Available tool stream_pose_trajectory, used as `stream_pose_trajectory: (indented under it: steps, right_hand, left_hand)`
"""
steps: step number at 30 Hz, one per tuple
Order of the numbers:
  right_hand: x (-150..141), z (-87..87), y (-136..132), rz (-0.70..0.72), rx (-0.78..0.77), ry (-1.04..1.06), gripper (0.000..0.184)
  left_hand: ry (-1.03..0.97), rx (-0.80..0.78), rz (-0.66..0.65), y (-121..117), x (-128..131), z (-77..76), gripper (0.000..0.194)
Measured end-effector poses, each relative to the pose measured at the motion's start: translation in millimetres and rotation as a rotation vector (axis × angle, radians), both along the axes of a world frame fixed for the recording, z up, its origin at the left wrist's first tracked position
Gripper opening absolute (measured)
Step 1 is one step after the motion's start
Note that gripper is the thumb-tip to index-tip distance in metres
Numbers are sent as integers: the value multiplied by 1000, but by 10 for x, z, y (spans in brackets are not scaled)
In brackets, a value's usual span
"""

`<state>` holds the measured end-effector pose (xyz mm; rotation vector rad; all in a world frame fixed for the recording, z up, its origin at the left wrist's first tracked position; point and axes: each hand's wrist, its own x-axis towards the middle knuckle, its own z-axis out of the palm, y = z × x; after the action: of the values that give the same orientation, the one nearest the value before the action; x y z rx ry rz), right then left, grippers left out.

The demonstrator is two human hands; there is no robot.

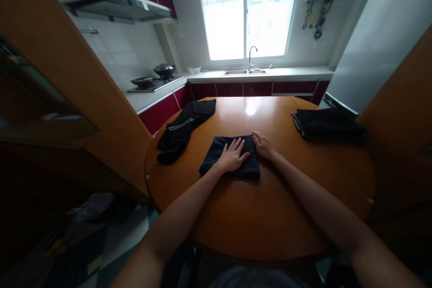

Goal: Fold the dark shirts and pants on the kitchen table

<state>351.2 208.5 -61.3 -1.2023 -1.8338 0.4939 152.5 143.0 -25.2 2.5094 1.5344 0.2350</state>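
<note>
A dark navy garment, folded into a flat rough square, lies on the wooden table in front of me. My left hand rests flat on top of it with the fingers spread. At its right far corner, my right hand touches the edge, fingers stretched out and partly on the table. What kind of garment it is cannot be made out from the folded shape.
On the left of the round wooden table lies a black garment with pale stripes, loosely laid out. A stack of folded dark clothes sits at the right. Beyond are a sink, a stove and a white fridge.
</note>
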Motion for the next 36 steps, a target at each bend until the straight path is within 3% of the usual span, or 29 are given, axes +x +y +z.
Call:
stream_pose_trajectory:
  steps: [4, 8, 12, 16, 19, 22, 24, 27, 30, 33, 36]
  right_hand:
    - [-30, 37, -85, 166, 83, 47, 52]
    - [-95, 37, -162, 258, 79, -95, 46]
    - [-103, 44, -167, 137, 8, -153, 47]
    - [-47, 73, -145, 15, -64, -64, 48]
    - [9, 129, -151, -49, -129, 80, 40]
    - [51, 214, -201, -92, -324, 386, 25]
    - [62, 271, -268, -73, -483, 545, 16]
    - [63, 354, -398, 20, -655, 593, 9]
    - [77, 445, -500, 133, -875, 681, 12]
    - [98, 510, -526, 168, -1031, 770, 8]
    - [68, 520, -510, 201, -1140, 813, 9]
  left_hand:
    - [35, 18, 46, 95, -101, -52, 65]
    - [85, 29, 123, 212, -260, -76, 59]
    - [86, 15, 257, 317, -428, -72, 61]
    - [64, -13, 361, 395, -601, -57, 62]
    - [51, -31, 418, 398, -724, -16, 62]
    - [34, 7, 482, 304, -729, 74, 63]
    - [-15, 114, 430, 181, -610, 149, 59]
    - [-203, 242, 142, -52, -279, 232, 49]
    - [-351, 244, -69, -242, 48, 238, 44]
    - [-376, 226, -87, -317, 185, 201, 42]
    - [-405, 234, -37, -307, 139, 199, 42]
